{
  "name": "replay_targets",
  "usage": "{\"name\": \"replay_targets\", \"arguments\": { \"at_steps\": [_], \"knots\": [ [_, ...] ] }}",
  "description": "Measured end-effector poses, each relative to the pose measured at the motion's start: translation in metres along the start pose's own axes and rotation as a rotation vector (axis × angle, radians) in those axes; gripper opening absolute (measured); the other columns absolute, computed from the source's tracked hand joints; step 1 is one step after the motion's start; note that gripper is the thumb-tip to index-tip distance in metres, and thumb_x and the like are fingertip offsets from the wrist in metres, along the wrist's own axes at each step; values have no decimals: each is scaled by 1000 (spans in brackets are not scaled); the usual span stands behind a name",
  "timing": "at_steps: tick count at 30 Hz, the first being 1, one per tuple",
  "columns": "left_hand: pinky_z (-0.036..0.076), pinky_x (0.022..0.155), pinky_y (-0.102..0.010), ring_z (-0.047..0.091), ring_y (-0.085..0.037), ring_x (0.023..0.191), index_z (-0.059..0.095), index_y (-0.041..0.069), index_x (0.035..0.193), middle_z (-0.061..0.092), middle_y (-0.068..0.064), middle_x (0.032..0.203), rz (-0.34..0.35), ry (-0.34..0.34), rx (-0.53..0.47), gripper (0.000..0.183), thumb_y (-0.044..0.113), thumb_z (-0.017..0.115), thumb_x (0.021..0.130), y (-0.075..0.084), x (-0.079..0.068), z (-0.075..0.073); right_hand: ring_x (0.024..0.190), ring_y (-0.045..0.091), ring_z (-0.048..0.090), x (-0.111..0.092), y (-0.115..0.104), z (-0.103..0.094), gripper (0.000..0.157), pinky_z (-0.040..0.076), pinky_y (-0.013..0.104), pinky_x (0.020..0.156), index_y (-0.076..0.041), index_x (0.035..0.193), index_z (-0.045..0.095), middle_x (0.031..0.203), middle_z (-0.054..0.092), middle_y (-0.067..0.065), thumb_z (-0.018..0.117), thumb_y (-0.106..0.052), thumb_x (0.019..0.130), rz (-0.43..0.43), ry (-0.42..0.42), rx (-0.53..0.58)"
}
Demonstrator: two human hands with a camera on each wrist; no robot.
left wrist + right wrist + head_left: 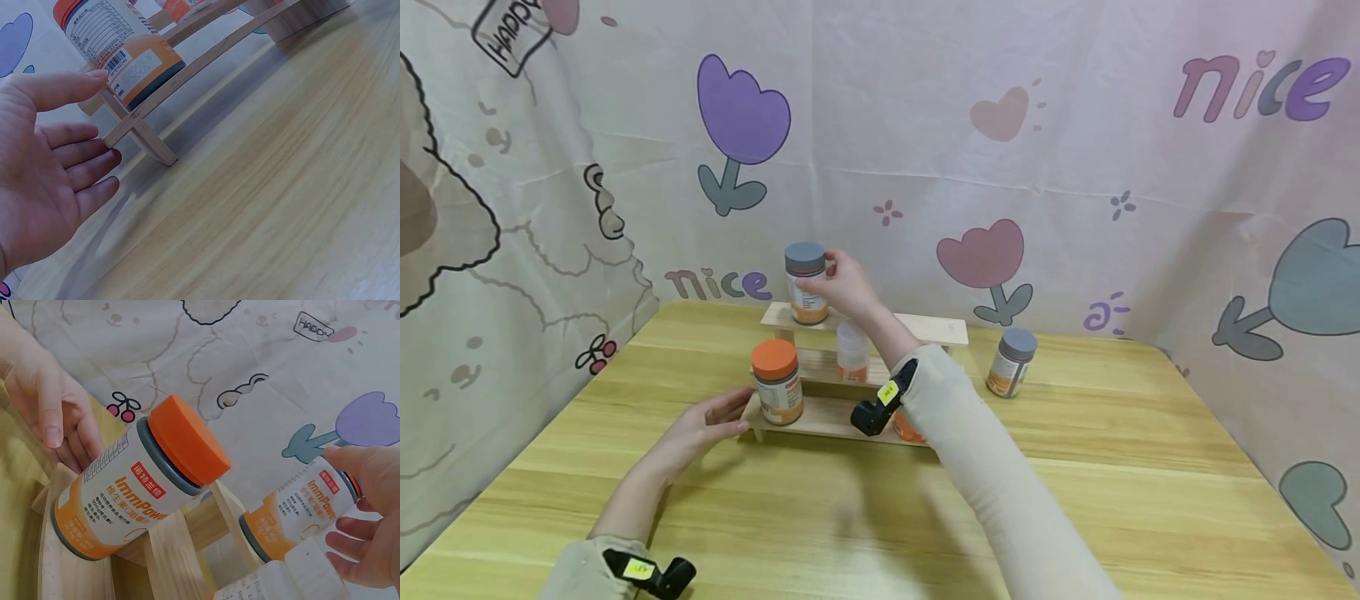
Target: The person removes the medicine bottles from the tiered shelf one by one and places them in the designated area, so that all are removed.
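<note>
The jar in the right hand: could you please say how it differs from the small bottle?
The jar is wider; the small bottle narrower. The jar's lid is grey, the bottle's cap whitish. The jar is at the top step, the bottle on the middle one. Both show orange.

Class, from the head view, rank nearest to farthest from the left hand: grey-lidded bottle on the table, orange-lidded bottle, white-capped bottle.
1. Orange-lidded bottle, left, front step.
2. White-capped bottle, middle step.
3. Grey-lidded bottle, on the table, farther right.
</note>
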State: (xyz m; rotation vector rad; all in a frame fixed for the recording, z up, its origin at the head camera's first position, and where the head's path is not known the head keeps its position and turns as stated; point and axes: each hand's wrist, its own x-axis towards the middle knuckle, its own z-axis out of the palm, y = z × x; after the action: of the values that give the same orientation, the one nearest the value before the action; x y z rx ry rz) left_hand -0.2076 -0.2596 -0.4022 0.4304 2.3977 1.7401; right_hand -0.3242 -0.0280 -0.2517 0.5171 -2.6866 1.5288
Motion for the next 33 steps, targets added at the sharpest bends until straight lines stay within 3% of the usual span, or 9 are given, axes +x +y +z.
{"name": "replay_targets", "arguments": {
  "at_steps": [3,10,14,20,27,33],
  "knots": [
    [32,103,-38,28,-43,131,22,-10,142,23,-29,146,-1,-2,0,66,17,56,93,0,0,0,103,21,50,0,-2,-1,67,46,34,86,-9,139,39,121,52,10,68,-34,84,19,-3,-26],
    [35,93,-13,28,-43,131,21,-10,142,22,-29,146,-1,-4,-15,66,17,56,93,0,0,-1,113,23,49,7,-9,-5,70,45,36,93,-9,142,34,132,48,14,66,-36,85,51,2,-35],
    [36,92,-13,29,-44,130,21,-11,142,22,-30,146,-4,-4,-19,66,17,56,93,1,-1,1,113,22,50,10,-9,-1,69,45,36,93,-10,141,36,131,49,13,68,-34,85,61,12,-11],
    [35,101,-30,29,-43,130,21,-11,142,22,-30,146,-2,-5,-9,66,17,56,93,1,0,3,110,20,51,10,-4,6,63,45,36,93,-11,137,41,128,51,8,69,-30,84,34,29,35],
    [34,90,-9,25,-44,131,21,-12,141,21,-30,146,5,-9,-33,66,16,56,93,0,1,4,109,20,52,8,-2,7,58,46,37,92,-12,132,43,125,53,7,70,-30,84,25,49,50],
    [34,89,-9,19,-43,133,20,-11,142,21,-30,146,7,-10,-40,66,16,56,93,-2,1,5,105,20,52,5,-2,2,54,47,36,89,-11,127,44,119,55,7,70,-29,83,19,30,47]
  ]
}}
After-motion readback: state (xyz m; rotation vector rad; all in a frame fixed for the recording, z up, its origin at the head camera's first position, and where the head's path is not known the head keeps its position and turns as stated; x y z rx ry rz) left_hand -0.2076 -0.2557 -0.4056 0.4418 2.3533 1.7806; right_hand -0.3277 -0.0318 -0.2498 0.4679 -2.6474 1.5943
